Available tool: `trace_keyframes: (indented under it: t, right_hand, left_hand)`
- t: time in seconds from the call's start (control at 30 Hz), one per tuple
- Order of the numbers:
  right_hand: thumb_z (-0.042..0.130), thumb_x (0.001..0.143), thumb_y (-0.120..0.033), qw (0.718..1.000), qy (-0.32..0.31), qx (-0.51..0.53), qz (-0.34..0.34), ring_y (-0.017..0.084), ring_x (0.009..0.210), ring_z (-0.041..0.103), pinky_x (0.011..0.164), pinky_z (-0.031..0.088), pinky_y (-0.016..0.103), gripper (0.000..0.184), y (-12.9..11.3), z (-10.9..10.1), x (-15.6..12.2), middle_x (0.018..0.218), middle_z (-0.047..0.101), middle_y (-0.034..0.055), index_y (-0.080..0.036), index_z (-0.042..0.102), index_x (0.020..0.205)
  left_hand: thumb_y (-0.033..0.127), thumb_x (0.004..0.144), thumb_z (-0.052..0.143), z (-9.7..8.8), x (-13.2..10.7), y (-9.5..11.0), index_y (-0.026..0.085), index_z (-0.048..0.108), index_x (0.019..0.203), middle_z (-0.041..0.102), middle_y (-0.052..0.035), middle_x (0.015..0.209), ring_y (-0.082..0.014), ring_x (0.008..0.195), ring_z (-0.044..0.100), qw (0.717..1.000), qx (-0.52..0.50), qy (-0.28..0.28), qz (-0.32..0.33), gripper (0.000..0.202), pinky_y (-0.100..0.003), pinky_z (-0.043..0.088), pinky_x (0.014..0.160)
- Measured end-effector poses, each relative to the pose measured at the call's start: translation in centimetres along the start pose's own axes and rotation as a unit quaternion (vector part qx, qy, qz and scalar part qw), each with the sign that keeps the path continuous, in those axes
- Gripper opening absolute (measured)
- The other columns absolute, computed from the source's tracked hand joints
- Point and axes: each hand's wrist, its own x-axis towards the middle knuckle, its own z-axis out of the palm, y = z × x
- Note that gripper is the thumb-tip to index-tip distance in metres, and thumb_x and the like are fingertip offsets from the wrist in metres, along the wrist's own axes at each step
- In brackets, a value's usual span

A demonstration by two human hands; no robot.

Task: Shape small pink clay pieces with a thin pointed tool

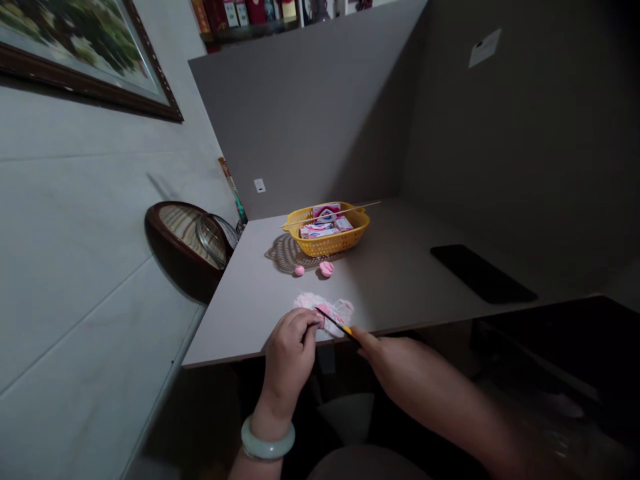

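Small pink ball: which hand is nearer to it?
Left. The left hand is below the ball; the right hand is farther off, down and to the right.

Nothing legible anywhere in this view; every item below is too small or blurred to read. Far shelf, top centre: a row of red, white and green boxes [250,11] carries printed labels; lettering is visible only as specks, no word or brand can be made out. Yellow basket [330,241], on the table, far centre: the pink-and-white cartons [320,230] inside show printed panels; no wording resolves. Far right wall, high up: a pale paper note [485,48] with a dark mark near its top; unreadable. Near table edge: the crumpled pink-and-white piece [336,312] shows only colour; no readable letters.
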Motion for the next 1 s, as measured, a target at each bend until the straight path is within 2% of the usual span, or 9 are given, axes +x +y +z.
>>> trace_keyframes:
  t: [0.17,0.4,0.63,0.77,0.87,1.0]
  right_hand:
    - [0.042,0.094,-0.006,1.000,-0.009,-0.014,-0.015,0.024,0.072,0.073,0.051,0.035,0.028,0.049,-0.8,-0.9,2.2,0.087,0.077,0.0094,-0.016,0.050,0.141]
    - [0.043,0.097,-0.011,1.000,-0.020,-0.006,0.013,0.022,0.078,0.074,0.060,0.043,0.027,0.045,0.5,-0.2,-1.0,0.096,0.078,0.0085,-0.021,0.052,0.141]
    - [0.042,0.093,-0.006,0.999,-0.001,-0.024,-0.021,0.023,0.070,0.073,0.051,0.035,0.028,0.047,-0.8,-0.8,2.5,0.086,0.077,0.0093,-0.016,0.053,0.137]
    - [0.044,0.095,-0.008,1.000,-0.008,-0.009,-0.021,0.021,0.071,0.073,0.054,0.038,0.027,0.043,0.0,-1.2,0.8,0.087,0.077,0.0065,-0.019,0.056,0.134]
    - [0.043,0.095,-0.008,1.000,-0.011,-0.011,-0.011,0.021,0.073,0.073,0.056,0.040,0.027,0.043,0.3,-1.1,-0.1,0.089,0.077,0.0078,-0.019,0.056,0.135]
    - [0.042,0.094,-0.007,1.000,-0.002,-0.014,-0.023,0.024,0.070,0.073,0.052,0.036,0.027,0.045,-0.3,-0.6,1.9,0.085,0.077,0.0097,-0.016,0.054,0.136]
  left_hand:
    - [0.006,0.090,0.056,0.2,-0.1,-0.2,0.022,0.067,0.094,0.073,-0.0036,0.098,-0.0198,0.096,0.069,1.000,0.018,0.007,-0.012,0.020,-0.038,0.056,0.090]
    - [0.005,0.090,0.055,0.1,0.0,0.0,0.022,0.066,0.092,0.073,-0.0026,0.097,-0.0189,0.096,0.069,1.000,0.008,0.009,0.002,0.020,-0.036,0.057,0.089]
    - [0.005,0.089,0.054,0.2,0.1,-0.1,0.021,0.067,0.093,0.073,-0.0041,0.098,-0.0197,0.095,0.069,1.000,0.015,0.007,-0.007,0.020,-0.037,0.057,0.089]
    - [0.006,0.090,0.054,0.2,0.0,-0.1,0.021,0.066,0.092,0.073,-0.0039,0.096,-0.0195,0.093,0.070,1.000,0.021,0.014,-0.008,0.019,-0.037,0.058,0.088]
    - [0.005,0.090,0.055,0.2,0.1,0.0,0.021,0.066,0.092,0.073,-0.0036,0.096,-0.0192,0.094,0.070,1.000,0.016,0.013,0.001,0.020,-0.036,0.058,0.088]
    - [0.006,0.090,0.054,0.2,0.0,-0.1,0.021,0.066,0.093,0.073,-0.0041,0.097,-0.0197,0.095,0.070,1.000,0.023,0.012,0.003,0.020,-0.037,0.058,0.088]
